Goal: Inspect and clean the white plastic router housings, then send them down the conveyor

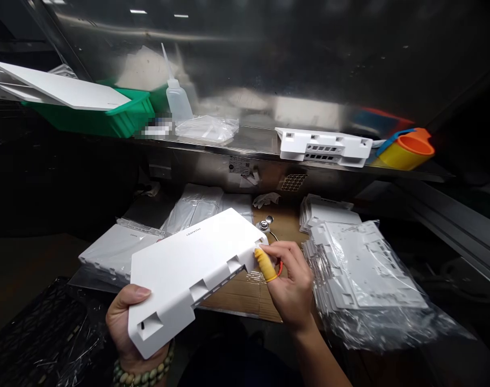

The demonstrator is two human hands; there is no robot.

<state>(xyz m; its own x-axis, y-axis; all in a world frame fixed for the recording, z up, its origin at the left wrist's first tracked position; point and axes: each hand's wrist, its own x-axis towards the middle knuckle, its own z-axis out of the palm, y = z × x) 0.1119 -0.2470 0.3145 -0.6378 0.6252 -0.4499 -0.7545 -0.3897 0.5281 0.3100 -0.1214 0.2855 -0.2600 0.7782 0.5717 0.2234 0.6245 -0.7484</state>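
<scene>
A white plastic housing (196,252) marked HUAWEI is tilted in front of me, its notched edge facing me. My left hand (126,322) grips its lower left end, thumb on the top face and fingers beneath; a beaded bracelet is on that wrist. At the right end, my right hand (289,277) has thumb and forefinger pressed together at the corner notch. A yellow finger cot covers the thumb. Whatever lies between those fingertips is too small to make out. Something red shows behind that hand. A small black piece (142,325) sits in the left notch.
Bagged white housings (116,247) lie at left, stacked white panels in clear plastic (366,269) at right. A metal-lidded container (264,224) stands on the cardboard (245,293). The shelf (253,141) above holds a green bin (128,115), squeeze bottle (179,102), another housing (325,146) and yellow-orange tape rolls (406,153).
</scene>
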